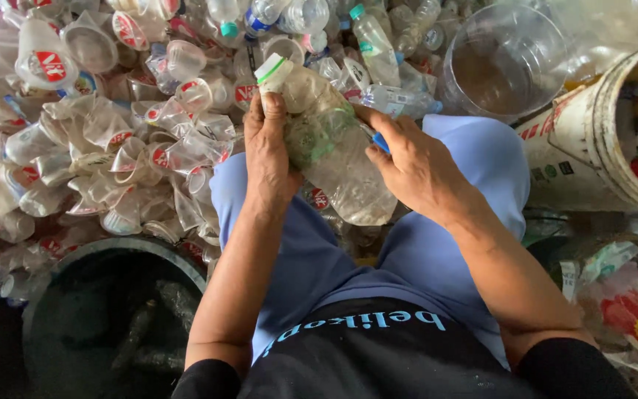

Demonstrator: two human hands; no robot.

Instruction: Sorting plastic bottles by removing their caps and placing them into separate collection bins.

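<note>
- Head view, centre of the frame: one crumpled clear plastic bottle (334, 151) with a white-and-green cap lies slanted across the person's lap, cap end toward the upper left, base toward the lower right.
- Two bare hands are on it. The left hand (269, 159) grips the neck end, fingers curled together around the bottle just below the cap.
- The right hand (411, 166) rests against the bottle's right side, fingers closed on one small blue tool (380, 142); only a short bit of it shows, so what kind of tool it is cannot be told.
- Upper left and top of the frame: a heap of clear plastic cups and bottles (112, 111), far too many to count, many cups with red-and-white labels.
- Lower left: one dark round bin (46, 295) with a few bottles dimly seen inside.
- Upper right: one large clear plastic tub (548, 44).
- Right edge: one white bucket (592, 133) holding coloured bottle caps, too many to count.
- Lower right: a crumpled plastic wrapper (629, 310) with red print.
</note>
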